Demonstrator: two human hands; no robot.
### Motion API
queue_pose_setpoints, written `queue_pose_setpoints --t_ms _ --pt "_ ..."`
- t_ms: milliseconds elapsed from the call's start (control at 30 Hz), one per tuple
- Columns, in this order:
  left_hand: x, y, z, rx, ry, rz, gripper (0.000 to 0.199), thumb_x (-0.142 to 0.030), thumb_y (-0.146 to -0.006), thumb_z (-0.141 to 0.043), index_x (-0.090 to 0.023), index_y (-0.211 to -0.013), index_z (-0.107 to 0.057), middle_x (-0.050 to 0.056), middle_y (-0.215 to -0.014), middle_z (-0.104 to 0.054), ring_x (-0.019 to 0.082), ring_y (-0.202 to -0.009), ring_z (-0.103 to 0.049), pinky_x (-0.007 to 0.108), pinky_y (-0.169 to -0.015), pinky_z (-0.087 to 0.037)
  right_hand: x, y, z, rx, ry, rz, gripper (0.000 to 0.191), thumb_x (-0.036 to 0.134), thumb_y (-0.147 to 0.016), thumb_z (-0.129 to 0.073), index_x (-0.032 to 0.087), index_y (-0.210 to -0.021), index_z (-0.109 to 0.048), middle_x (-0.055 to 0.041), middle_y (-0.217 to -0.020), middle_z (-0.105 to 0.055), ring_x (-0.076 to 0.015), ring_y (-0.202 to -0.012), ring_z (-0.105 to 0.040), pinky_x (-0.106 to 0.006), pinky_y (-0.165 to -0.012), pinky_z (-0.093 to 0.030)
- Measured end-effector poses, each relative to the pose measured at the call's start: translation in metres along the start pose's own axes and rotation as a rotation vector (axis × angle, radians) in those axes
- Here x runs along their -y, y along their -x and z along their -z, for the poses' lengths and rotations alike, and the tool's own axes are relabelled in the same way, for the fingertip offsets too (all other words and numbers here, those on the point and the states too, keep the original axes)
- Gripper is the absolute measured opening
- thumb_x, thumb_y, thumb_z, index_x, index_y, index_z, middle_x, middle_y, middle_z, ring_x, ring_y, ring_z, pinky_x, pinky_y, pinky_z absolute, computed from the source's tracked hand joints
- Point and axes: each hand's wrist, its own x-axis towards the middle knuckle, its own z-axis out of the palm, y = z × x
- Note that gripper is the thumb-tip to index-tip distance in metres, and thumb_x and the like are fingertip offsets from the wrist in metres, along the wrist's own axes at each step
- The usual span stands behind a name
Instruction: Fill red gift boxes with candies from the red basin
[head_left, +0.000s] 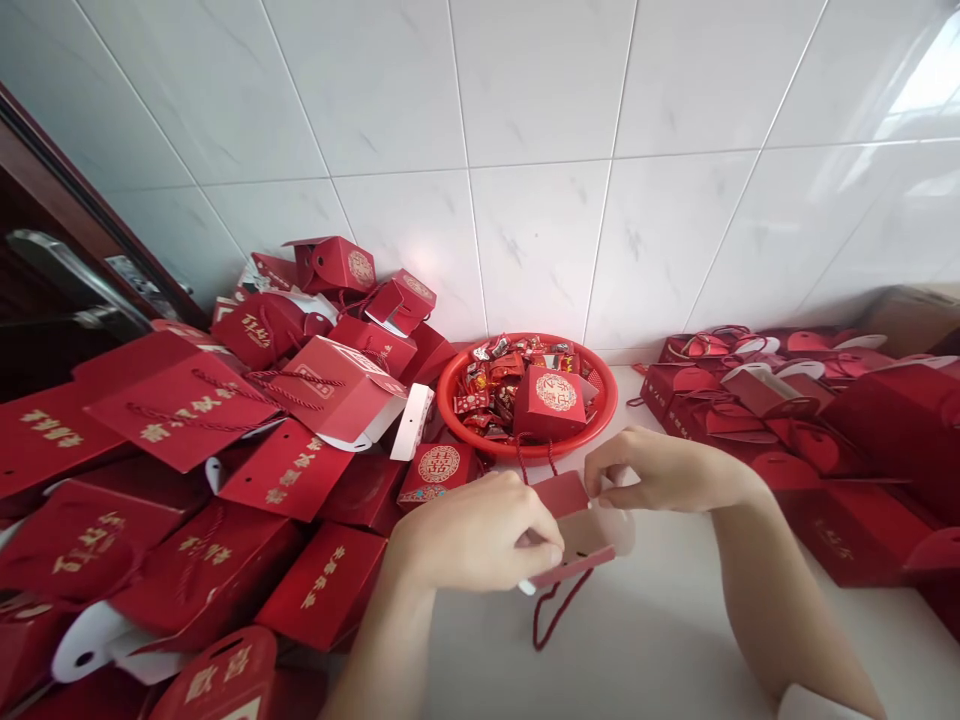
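Note:
Between my hands is a small red paper gift box (pixel 589 535) with its top flaps open, the pale inside showing. A dark red cord handle (pixel 553 612) hangs from its near side onto the white table. My left hand (pixel 484 535) is closed on the box's left side, fingers curled at the edge. With thumb and fingers pinched, my right hand (pixel 637 470) holds the far right edge of the box. Just beyond stands a red plastic basket (pixel 611 400) of wrapped candies (pixel 495 385), with another red box (pixel 551 400) resting on them.
Many red gift boxes (pixel 300 470) are heaped on the left, some with flaps up. More red boxes (pixel 825 430) are stacked on the right, a cardboard box (pixel 911 320) behind them. A tiled wall (pixel 540 250) rises behind. A door handle (pixel 79 275) is at far left.

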Motion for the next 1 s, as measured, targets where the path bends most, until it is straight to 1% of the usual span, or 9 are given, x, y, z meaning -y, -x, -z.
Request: queue_pose_setpoints --t_ms 133,267,333,500,600,700,800,900,1000 --pt "0.016 -0.013 -0.002 -0.015 -0.052 0.127 0.026 -0.016 -0.085 -0.05 -0.022 -0.062 -0.061 -0.003 -0.057 -0.055 0.015 -0.058 -0.051 0.028 -0.055 -0.027 -0.015 -0.008 0.003 -0.058 -0.037 -0.019 0.016 0.029 -0.086 -0.061 0.019 -0.088 -0.072 -0.0053 -0.087 -0.074 -0.018 -0.079 -0.067 -0.028 -0.071 -0.052" --pt "0.024 -0.019 -0.006 -0.039 -0.075 0.138 0.014 -0.02 -0.083 -0.057 -0.022 -0.079 -0.07 0.003 -0.084 -0.071 0.023 -0.089 -0.065 0.027 -0.065 -0.039 -0.035 -0.024 0.005 -0.56 -0.055 -0.126 0.029 0.048 -0.088 -0.06 0.02 -0.087 -0.067 -0.0062 -0.089 -0.074 -0.0198 -0.08 -0.068 -0.031 -0.071 -0.052" --pt "0.023 -0.021 -0.008 -0.054 -0.066 0.102 0.019 -0.019 -0.085 -0.054 -0.023 -0.083 -0.073 0.003 -0.088 -0.073 0.023 -0.091 -0.067 0.028 -0.071 -0.043 -0.045 -0.039 0.001 -0.716 -0.06 -0.21 0.028 0.048 -0.085 -0.063 0.02 -0.09 -0.065 -0.0072 -0.089 -0.074 -0.021 -0.08 -0.068 -0.031 -0.069 -0.051" --pt "0.017 -0.021 -0.012 -0.104 -0.057 0.056 0.02 -0.021 -0.085 -0.055 -0.025 -0.088 -0.076 0.003 -0.091 -0.073 0.023 -0.091 -0.069 0.028 -0.076 -0.046 -0.057 -0.073 -0.02 -0.709 -0.202 -0.231 0.056 0.032 -0.07 -0.078 0.02 -0.12 -0.055 -0.0043 -0.091 -0.075 -0.0223 -0.083 -0.07 -0.034 -0.072 -0.053" --pt "0.016 -0.019 -0.014 -0.126 -0.048 0.068 0.021 -0.023 -0.085 -0.057 -0.025 -0.091 -0.077 0.003 -0.089 -0.072 0.024 -0.091 -0.069 0.028 -0.074 -0.047 -0.059 -0.081 -0.023 -0.755 -0.299 -0.183 0.056 0.027 -0.066 -0.074 0.021 -0.119 -0.056 -0.0009 -0.083 -0.072 -0.0218 -0.077 -0.069 -0.034 -0.069 -0.054" --pt "0.017 -0.019 -0.013 -0.132 -0.038 0.075 0.019 -0.023 -0.085 -0.058 -0.025 -0.084 -0.076 0.004 -0.087 -0.072 0.024 -0.092 -0.069 0.028 -0.073 -0.048 -0.056 -0.09 -0.006 -0.817 -0.42 -0.05 0.041 0.034 -0.068 -0.071 0.019 -0.105 -0.061 -0.0026 -0.082 -0.071 -0.0222 -0.075 -0.069 -0.034 -0.065 -0.055" --pt "0.018 -0.018 -0.012 -0.117 -0.024 0.088 0.018 -0.022 -0.085 -0.058 -0.025 -0.082 -0.076 0.004 -0.089 -0.072 0.024 -0.096 -0.069 0.028 -0.074 -0.048 -0.046 -0.117 0.027 -0.867 -0.497 0.096 0.041 0.039 -0.068 -0.071 0.02 -0.103 -0.059 -0.0046 -0.085 -0.072 -0.0233 -0.076 -0.07 -0.035 -0.064 -0.056" --pt "0.017 -0.016 -0.01 -0.083 -0.02 0.121 0.018 -0.022 -0.085 -0.058 -0.025 -0.082 -0.075 0.005 -0.097 -0.072 0.025 -0.1 -0.068 0.029 -0.074 -0.048 -0.037 -0.167 0.054 -0.976 -0.481 0.176 0.034 0.034 -0.075 -0.062 0.021 -0.106 -0.054 -0.0067 -0.095 -0.072 -0.023 -0.081 -0.07 -0.036 -0.068 -0.057" --pt "0.016 -0.015 -0.009 -0.074 -0.025 0.156 0.018 -0.025 -0.084 -0.057 -0.025 -0.08 -0.074 0.006 -0.103 -0.069 0.025 -0.102 -0.067 0.03 -0.073 -0.048 -0.033 -0.223 0.058 -0.986 -0.413 0.081 0.029 0.023 -0.078 -0.054 0.022 -0.107 -0.051 -0.0091 -0.108 -0.069 -0.023 -0.097 -0.068 -0.037 -0.08 -0.058"
